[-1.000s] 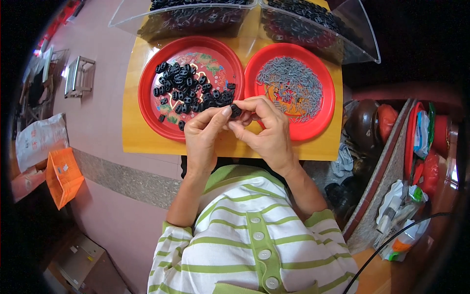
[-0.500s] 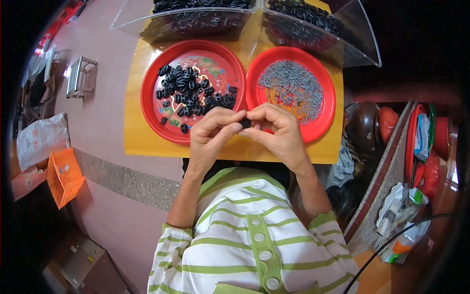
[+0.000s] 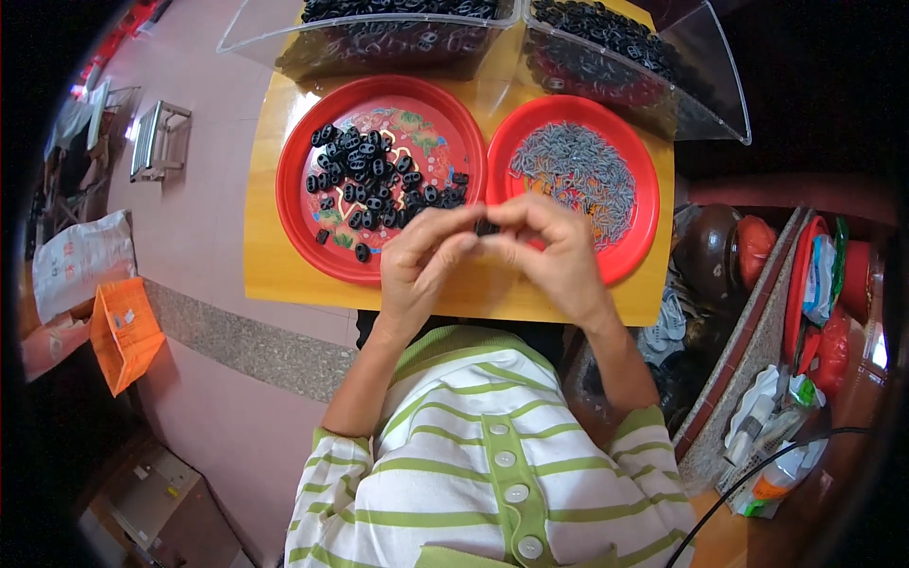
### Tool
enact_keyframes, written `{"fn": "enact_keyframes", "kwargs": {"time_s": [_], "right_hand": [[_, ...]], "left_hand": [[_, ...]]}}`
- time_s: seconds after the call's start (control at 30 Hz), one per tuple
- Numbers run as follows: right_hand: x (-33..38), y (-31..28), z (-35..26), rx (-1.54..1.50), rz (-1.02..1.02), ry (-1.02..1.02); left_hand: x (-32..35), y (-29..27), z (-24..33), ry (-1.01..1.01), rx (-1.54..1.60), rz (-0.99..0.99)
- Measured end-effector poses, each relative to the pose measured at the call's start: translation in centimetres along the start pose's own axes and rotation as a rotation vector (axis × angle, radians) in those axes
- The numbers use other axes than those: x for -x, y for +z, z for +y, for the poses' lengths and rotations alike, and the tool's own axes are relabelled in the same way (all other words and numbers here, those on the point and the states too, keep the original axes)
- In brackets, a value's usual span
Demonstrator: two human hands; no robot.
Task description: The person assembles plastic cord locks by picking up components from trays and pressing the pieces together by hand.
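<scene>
Black small part (image 3: 487,227) pinched between both fingertip grips; left hand (image 3: 423,260), right hand (image 3: 559,257) curled together.

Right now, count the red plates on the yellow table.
2: the left red plate holds black plastic pieces, the right red plate holds small grey parts; both hands partly cover them.

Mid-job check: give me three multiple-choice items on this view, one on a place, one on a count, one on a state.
1. Where do the loose black parts lie?
A. left red plate
B. floor
C. orange bag

2. How many red plates sit on the yellow table?
A. one
B. two
C. four

3. What are the hands doing?
A. resting flat
B. pinching one small black piece together
C. lifting a plate

Key: 1 A, they cover the left red plate. 2 B, the right red plate holds grey bits. 3 B, left hand and right hand meet on the small black piece.
</scene>
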State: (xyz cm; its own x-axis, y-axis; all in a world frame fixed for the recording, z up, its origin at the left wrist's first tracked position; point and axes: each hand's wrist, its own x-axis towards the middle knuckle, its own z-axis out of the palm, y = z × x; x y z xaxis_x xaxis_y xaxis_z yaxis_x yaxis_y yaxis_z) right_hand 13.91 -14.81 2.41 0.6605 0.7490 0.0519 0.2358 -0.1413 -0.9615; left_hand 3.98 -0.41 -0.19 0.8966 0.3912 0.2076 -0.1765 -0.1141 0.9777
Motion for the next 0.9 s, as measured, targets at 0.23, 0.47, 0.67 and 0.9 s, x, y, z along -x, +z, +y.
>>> {"fn": "enact_keyframes", "kwargs": {"time_s": [0.23, 0.47, 0.67, 0.9], "right_hand": [[-8.9, -9.1, -3.6, 0.825, 0.612, -0.557], [-7.3, -8.5, -4.3, 0.714, 0.618, -0.376], [-2.3, -4.5, 1.7, 0.492, 0.175, -0.189], [-1.1, -3.1, 4.4, 0.745, 0.135, -0.219]], "left_hand": [[-4.1, -1.2, -1.6, 0.242, -0.724, 0.008], [-5.2, -1.1, -2.6, 0.192, -0.856, -0.038], [-5.4, -1.0, -2.4, 0.197, -0.794, -0.056], [-2.6, -0.8, -0.8, -0.008, -0.288, 0.129]]}}
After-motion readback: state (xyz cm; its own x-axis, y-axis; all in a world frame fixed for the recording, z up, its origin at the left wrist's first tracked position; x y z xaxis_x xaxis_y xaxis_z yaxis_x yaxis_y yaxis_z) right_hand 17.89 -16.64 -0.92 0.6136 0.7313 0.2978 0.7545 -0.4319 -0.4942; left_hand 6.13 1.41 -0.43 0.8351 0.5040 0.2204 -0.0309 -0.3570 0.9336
